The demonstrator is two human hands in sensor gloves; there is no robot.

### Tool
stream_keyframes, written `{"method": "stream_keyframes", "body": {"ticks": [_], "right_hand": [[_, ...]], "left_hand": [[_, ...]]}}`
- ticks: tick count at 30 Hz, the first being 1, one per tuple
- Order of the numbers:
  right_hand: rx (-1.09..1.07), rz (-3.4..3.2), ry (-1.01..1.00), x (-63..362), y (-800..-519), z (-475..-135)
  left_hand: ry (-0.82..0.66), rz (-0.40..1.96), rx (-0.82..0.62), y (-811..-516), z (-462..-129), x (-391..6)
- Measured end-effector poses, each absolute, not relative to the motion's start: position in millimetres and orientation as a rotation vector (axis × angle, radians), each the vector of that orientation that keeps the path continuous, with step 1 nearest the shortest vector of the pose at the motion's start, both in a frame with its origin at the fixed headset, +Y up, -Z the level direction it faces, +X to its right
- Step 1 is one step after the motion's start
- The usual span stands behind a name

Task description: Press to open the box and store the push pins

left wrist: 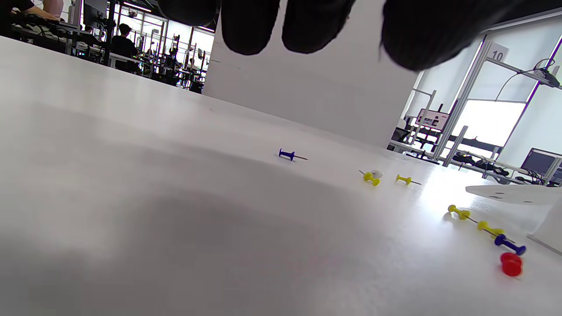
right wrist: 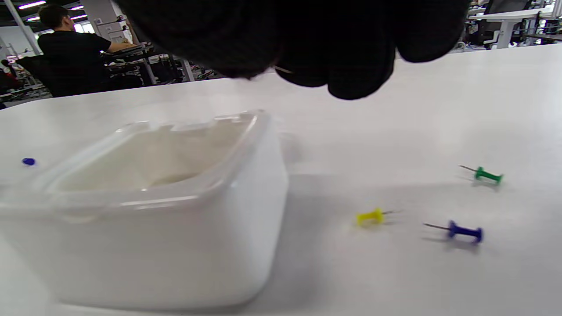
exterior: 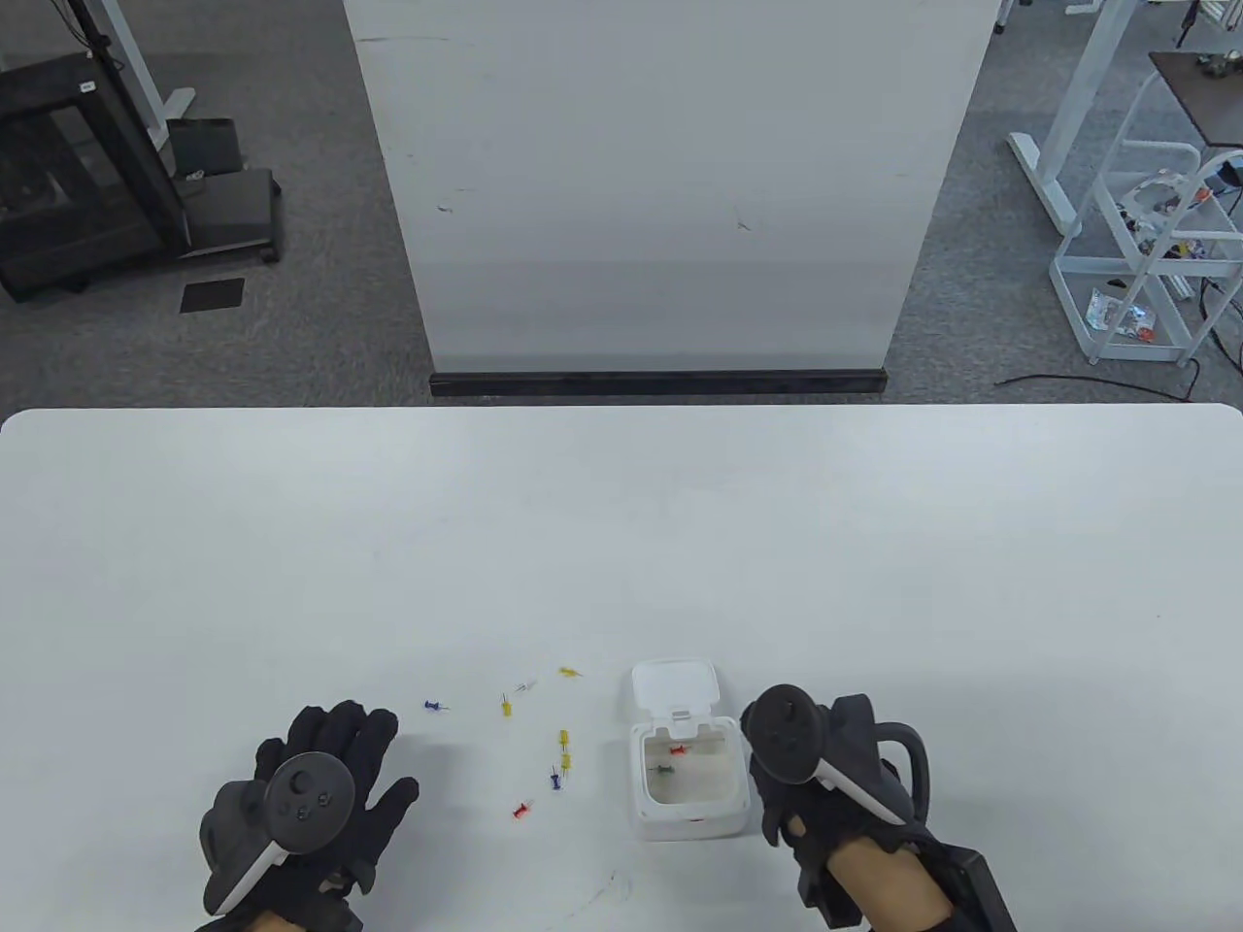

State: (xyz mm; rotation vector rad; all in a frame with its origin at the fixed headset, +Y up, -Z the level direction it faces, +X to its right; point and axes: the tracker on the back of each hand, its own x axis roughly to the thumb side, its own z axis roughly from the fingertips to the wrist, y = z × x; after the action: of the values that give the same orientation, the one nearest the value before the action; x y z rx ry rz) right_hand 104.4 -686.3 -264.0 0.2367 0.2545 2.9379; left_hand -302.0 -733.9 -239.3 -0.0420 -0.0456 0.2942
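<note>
Left hand (exterior: 311, 811) lies palm-down on the table (exterior: 621, 544) with fingers spread, holding nothing; its fingertips (left wrist: 250, 26) hang into the left wrist view clear of the surface. Right hand (exterior: 806, 777) sits just right of the box (exterior: 691, 777), fingers curled downward beneath the tracker; whether it pinches anything cannot be told, though the right wrist view shows a thin pale sliver at the bunched fingers (right wrist: 342, 70). That view alone shows three pins lying on the table on the box's far side: a green pin (right wrist: 485, 175), a yellow pin (right wrist: 371, 216) and a blue pin (right wrist: 463, 231), all hidden behind the hand in the table view. The table view alone shows the box interior: lid (exterior: 676, 687) swung open and back, with a red pin (exterior: 678, 749) and a dark green pin (exterior: 664, 771) lying inside. Between the hands, loose pins are scattered left of the box: a blue one (exterior: 435, 706) farthest left, yellow ones (exterior: 506, 706), a white one (exterior: 526, 686), and a red one (exterior: 523, 809) nearest the front edge. The surface is plain white and glossy. Beyond it stand a white panel (exterior: 660, 194), grey carpet and a white wire rack (exterior: 1146, 262); the wrist views show people at distant desks.
</note>
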Motion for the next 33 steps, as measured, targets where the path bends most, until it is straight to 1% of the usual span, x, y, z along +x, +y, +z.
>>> {"method": "stream_keyframes", "body": {"ticks": [3, 9, 16, 27, 33], "right_hand": [[0.297, 2.95, 0.266, 81.2, -687.1, -263.6], [0.371, 2.989, 0.306, 53.6, -693.9, -265.2], [0.41, 3.092, 0.299, 41.2, -705.8, -260.9], [0.435, 3.121, 0.374, 30.2, -716.7, -263.5], [0.442, 3.097, 0.352, 33.4, -715.2, -264.0]], "left_hand": [[-0.047, 0.297, -0.042, -733.7, -239.2, -302.1], [-0.051, 0.301, -0.039, -733.5, -238.8, -302.2], [-0.054, 0.304, -0.039, -733.5, -239.0, -302.1], [-0.055, 0.305, -0.039, -733.3, -238.5, -302.3], [-0.055, 0.307, -0.04, -733.2, -238.6, -302.4]]}}
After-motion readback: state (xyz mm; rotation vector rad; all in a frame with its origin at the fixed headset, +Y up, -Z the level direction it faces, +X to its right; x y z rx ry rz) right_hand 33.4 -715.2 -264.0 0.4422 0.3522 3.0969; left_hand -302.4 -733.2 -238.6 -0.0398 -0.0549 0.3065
